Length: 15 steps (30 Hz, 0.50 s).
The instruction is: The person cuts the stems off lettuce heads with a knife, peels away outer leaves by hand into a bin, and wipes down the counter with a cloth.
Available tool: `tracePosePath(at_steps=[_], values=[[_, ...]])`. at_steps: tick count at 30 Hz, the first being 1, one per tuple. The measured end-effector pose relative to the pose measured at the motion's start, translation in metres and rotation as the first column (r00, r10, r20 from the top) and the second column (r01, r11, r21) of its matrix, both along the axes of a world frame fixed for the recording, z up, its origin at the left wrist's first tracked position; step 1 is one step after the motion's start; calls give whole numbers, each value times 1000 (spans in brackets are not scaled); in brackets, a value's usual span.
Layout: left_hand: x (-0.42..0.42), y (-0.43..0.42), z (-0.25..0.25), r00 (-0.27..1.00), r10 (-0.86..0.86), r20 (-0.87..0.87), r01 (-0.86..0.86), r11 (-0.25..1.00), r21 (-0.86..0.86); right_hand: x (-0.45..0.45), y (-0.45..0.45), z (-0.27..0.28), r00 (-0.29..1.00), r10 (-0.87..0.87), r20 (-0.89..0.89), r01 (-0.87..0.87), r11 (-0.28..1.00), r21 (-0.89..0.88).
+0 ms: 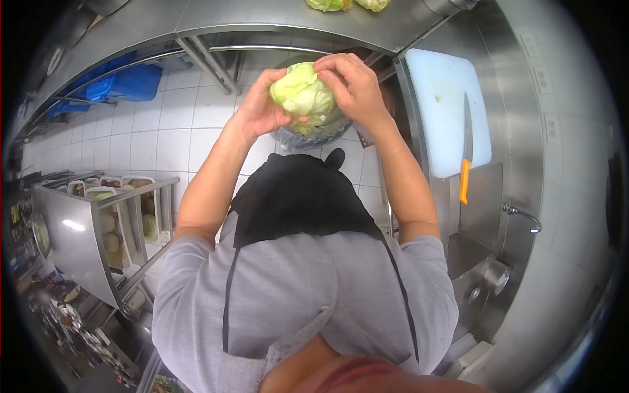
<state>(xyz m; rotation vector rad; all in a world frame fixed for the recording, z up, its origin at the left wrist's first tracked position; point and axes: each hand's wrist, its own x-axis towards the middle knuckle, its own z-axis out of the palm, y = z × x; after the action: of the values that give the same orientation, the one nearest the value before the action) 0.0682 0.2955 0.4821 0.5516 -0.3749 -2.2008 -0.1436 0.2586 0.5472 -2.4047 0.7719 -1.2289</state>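
While the half-curled left hand (pixel 257 108) cradles a round pale-green lettuce head (pixel 301 95), the right hand (pixel 357 86) bends against its top, grip unclear, a pale-blue rectangular cutting board (pixel 445 98) to that hand's right

White tiled floor (pixel 141 141); steel counter (pixel 255 14) across top; pale wall (pixel 580 196) right; metal rack (pixel 69 226) left.

Lettuce (pixel 303 95) sits between the left hand (pixel 261 108) and right hand (pixel 355 88), above a bin (pixel 308 140). A counter (pixel 275 16) stretches ahead. On the right, a knife (pixel 467 141) lies on a cutting board (pixel 436 108); on the left, a rack (pixel 72 226) holds containers (pixel 124 226).
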Motion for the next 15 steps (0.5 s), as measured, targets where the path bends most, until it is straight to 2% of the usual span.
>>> tracePosePath(at_steps=[3, 6, 9, 12, 15], values=[[-3, 3, 6, 995, 3, -101, 7, 995, 97, 2, 10, 1, 983, -147, 107, 108, 946, 305], [-1, 11, 12, 991, -112, -68, 103, 988, -113, 5, 9, 1, 976, -192, 106, 148, 933, 329], [0, 12, -4, 993, -84, 79, 96, 982, -165, 6, 11, 4, 976, -186, 111, 124, 900, 418], [5, 3, -16, 984, -115, 136, 140, 973, -183, 0, 10, 12, 999, -13, -30, 21, 956, 293], [10, -2, -15, 980, -162, 117, 177, 976, -126, -3, 13, 25, 976, 82, -202, -24, 961, 275]])
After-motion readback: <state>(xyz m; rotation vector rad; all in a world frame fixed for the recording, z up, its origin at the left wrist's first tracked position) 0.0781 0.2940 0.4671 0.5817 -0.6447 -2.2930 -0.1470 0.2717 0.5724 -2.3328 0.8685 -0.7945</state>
